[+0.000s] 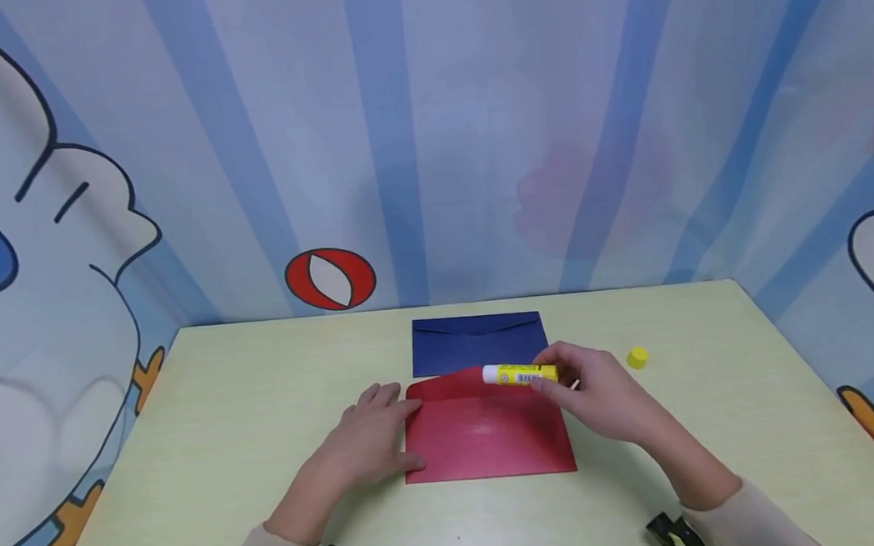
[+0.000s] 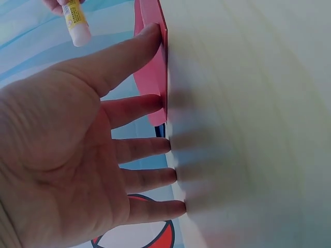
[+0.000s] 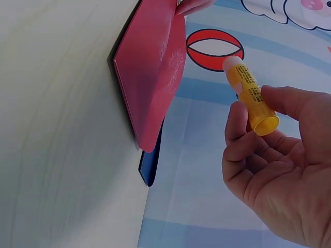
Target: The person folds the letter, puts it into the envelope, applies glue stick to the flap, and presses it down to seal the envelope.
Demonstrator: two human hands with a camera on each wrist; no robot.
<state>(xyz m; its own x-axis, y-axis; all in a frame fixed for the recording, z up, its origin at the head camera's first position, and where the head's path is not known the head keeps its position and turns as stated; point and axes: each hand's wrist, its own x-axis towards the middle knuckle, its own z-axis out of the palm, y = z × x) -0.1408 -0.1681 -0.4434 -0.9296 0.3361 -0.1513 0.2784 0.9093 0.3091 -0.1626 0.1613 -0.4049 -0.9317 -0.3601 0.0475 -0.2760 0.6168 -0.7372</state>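
Note:
A red envelope (image 1: 485, 441) lies on the table with its flap (image 1: 444, 387) opened away from the person. My left hand (image 1: 372, 436) rests at its left edge, thumb and index finger touching the paper, the other fingertips on the tabletop. In the left wrist view those fingers (image 2: 150, 151) are spread and straight. Above the flap, my right hand (image 1: 602, 388) pinches a yellow glue stick (image 1: 522, 374) between thumb and fingers. Its white end points left, and it is uncapped in the right wrist view, where the glue stick (image 3: 251, 95) is clear of the envelope.
Behind the red envelope lies a dark blue envelope (image 1: 479, 345), partly covered by the red flap. A yellow cap (image 1: 637, 358) stands on the table to the right of my right hand. The pale table (image 1: 263, 375) ends at a printed blue striped backdrop (image 1: 459, 138).

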